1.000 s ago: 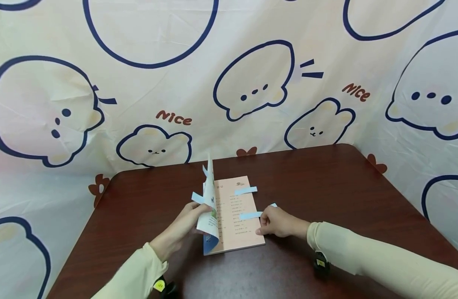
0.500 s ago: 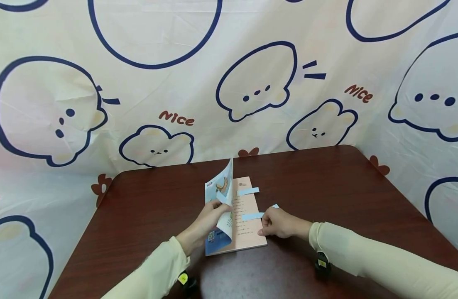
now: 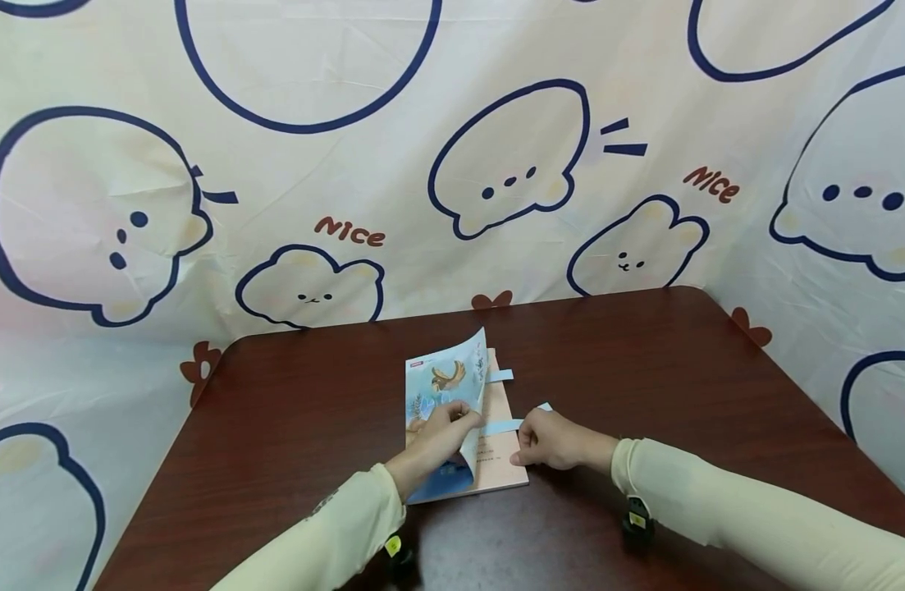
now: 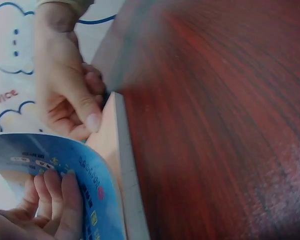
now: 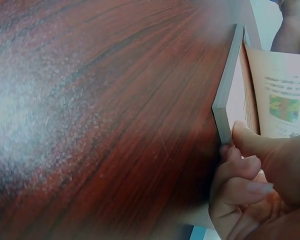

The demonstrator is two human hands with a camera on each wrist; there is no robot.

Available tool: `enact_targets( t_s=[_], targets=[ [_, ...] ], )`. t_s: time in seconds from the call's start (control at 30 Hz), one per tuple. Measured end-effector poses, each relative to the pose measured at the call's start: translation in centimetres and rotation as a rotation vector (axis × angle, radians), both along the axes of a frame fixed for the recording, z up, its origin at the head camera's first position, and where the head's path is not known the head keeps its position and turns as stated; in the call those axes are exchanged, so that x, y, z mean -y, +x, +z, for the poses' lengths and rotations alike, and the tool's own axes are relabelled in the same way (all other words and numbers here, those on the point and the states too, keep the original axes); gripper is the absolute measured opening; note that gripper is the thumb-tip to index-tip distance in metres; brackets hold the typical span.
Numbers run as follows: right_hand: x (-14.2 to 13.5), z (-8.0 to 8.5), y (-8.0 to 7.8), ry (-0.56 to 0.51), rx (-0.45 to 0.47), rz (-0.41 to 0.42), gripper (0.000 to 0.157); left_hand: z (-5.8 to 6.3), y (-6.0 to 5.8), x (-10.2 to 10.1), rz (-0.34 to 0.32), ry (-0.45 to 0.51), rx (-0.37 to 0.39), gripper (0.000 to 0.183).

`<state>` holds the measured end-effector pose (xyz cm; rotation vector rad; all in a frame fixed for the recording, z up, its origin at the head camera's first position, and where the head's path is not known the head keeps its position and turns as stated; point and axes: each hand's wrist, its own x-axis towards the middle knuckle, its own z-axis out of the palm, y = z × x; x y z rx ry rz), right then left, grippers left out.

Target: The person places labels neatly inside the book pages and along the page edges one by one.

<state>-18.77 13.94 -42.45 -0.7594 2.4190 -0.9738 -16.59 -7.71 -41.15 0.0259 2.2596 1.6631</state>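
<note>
A book lies on the table, its blue illustrated cover (image 3: pixel 431 379) bent up and slanting over a pale pink printed page (image 3: pixel 502 468). My left hand (image 3: pixel 439 442) holds the cover by its free right edge, fingers lying along the blue outer side in the left wrist view. At the book's right edge my right hand (image 3: pixel 559 442) pinches the page block near the lower corner, thumb on top as the right wrist view shows. Light blue paper strips (image 3: pixel 500 375) stick out past that edge. A second blue strip (image 3: pixel 500 426) runs to the right hand's fingers.
The dark red-brown wooden table (image 3: pixel 629 361) extends around the book on all sides. Behind it hangs a pale cloth (image 3: pixel 393 180) with cartoon outlines, reaching the table's back edge. A black wrist device (image 3: pixel 637 521) sits below the right sleeve.
My left hand has moved right with the cover, which swung from nearly upright down toward the page, covering most of the print. The right hand has stayed at the book's edge.
</note>
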Motion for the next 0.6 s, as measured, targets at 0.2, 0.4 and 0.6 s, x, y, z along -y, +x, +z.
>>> enact_targets(
  t_s=[0.2,0.4,0.6],
  targets=[
    [0.0,0.1,0.1,0.01,-0.008,-0.016,0.035,-0.7,0.0,-0.7,0.007,0.02,0.016,0.023],
    [-0.3,0.1,0.1,0.009,-0.011,-0.019,0.033,-0.5,0.3,-1.4,0.013,-0.018,0.014,0.019],
    [-0.7,0.2,0.1,0.009,-0.023,-0.016,0.029,-0.4,0.3,-1.8,0.006,-0.086,-0.01,0.022]
  ],
)
